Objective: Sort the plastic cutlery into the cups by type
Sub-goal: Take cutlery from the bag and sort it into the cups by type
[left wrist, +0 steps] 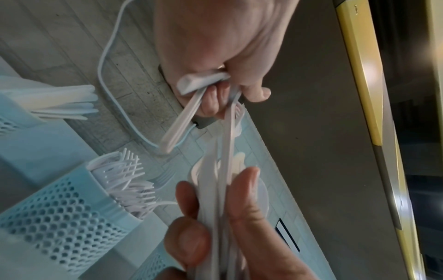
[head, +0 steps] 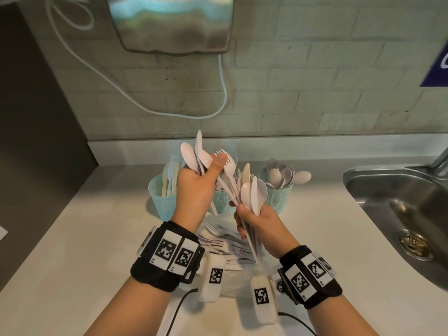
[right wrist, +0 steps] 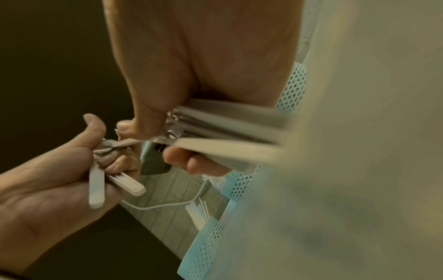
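Observation:
Above the counter my left hand [head: 208, 170] grips a few white spoons [head: 194, 154] and forks [head: 226, 163], heads up. Just right and lower, my right hand [head: 244, 214] holds a bundle of spoons and a knife [head: 253, 195]; some handles run between both hands. Behind them stand three teal perforated cups: knives in the left cup [head: 161, 197], forks in the middle cup [head: 221, 202], spoons in the right cup [head: 278, 195]. A pile of loose cutlery [head: 225, 241] lies under my hands. In the left wrist view, the left hand [left wrist: 215, 56] clutches handles and the right hand [left wrist: 215, 217] pinches the bundle beside the fork cup [left wrist: 59, 217].
A steel sink [head: 400, 209] is sunk into the counter at the right. A metal dispenser [head: 169, 23] hangs on the tiled wall with a white cable [head: 225, 93] looping below it. The counter's left edge [head: 48, 238] drops to a dark floor.

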`<state>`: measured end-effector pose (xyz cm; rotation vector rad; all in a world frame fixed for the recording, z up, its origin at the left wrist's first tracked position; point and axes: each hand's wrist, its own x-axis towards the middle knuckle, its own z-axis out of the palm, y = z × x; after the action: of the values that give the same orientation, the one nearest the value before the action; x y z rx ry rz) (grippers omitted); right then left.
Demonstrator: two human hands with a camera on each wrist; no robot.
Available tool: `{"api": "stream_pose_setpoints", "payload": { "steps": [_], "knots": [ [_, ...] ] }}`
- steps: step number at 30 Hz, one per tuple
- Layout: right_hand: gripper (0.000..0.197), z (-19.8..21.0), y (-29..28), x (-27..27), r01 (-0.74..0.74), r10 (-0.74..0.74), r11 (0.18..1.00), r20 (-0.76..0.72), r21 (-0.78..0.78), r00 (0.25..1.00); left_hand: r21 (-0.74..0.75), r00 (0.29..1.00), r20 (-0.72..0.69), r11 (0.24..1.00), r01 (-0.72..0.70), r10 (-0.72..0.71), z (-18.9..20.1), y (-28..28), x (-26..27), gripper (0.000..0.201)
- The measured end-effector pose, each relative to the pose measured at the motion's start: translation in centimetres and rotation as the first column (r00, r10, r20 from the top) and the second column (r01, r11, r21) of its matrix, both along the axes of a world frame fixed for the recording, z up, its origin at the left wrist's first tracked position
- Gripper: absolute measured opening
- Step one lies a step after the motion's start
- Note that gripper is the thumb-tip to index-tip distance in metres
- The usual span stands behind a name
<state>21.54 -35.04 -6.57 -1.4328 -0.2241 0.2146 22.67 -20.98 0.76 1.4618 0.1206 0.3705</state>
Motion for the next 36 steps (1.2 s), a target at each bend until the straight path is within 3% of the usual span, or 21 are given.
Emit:
{"api": "stream_pose_setpoints", "payload": {
  "steps": [4, 7, 11, 17, 20, 26, 31, 36],
  "knots": [
    [0.040, 0.3, 0.1, -0.3, -0.013, 0.013, 1.000, 0.008, -0.009, 1.000, 0.087, 0.991, -0.095, 0.991, 0.106, -0.098, -0.4, -0.3, -0.1, 0.021],
    [0.039, 0.3, 0.2, -0.4, -0.012, 0.012, 1.000, -0.002, -0.003, 1.000, 0.086, 0.978, -0.127, 0.980, 0.178, -0.166, -0.5, -0.6, -0.3, 0.015],
    [0.033, 0.2, 0.0, -0.2, 0.046, -0.046, 0.999, -0.020, -0.005, 0.999, 0.047, 0.991, -0.079, 0.993, 0.112, -0.108, -0.7, -0.8, -0.3, 0.014],
    [0.022, 0.0, -0.5, 0.1, 0.111, -0.110, 0.991, 0.011, -0.078, 0.994, -0.044, 0.996, 0.072, 0.998, -0.052, 0.055, -0.4, -0.3, 0.0, 0.035],
    [0.018, -0.1, -0.5, 0.0, 0.107, -0.107, 0.993, 0.003, -0.056, 0.994, -0.074, 0.996, 0.094, 0.997, 0.001, 0.006, -0.1, -0.2, 0.0, 0.049],
    [0.021, 0.6, -1.3, 0.1, 0.162, -0.161, 0.986, 0.027, -0.047, 0.987, -0.038, 0.995, -0.020, 0.994, 0.100, -0.101, -0.1, -1.0, 0.5, 0.036],
    [0.030, 1.4, -4.7, 0.4, 0.336, -0.334, 0.941, 0.064, -0.037, 0.941, -0.088, 0.972, 0.012, 0.968, 0.236, -0.236, 1.1, -3.2, 3.0, 0.028],
    [0.030, 2.2, -8.0, 0.6, 0.456, -0.458, 0.889, 0.076, 0.045, 0.886, -0.032, 0.973, 0.057, 0.974, 0.224, -0.222, 1.6, -7.4, 7.6, 0.033]
  ]
}}
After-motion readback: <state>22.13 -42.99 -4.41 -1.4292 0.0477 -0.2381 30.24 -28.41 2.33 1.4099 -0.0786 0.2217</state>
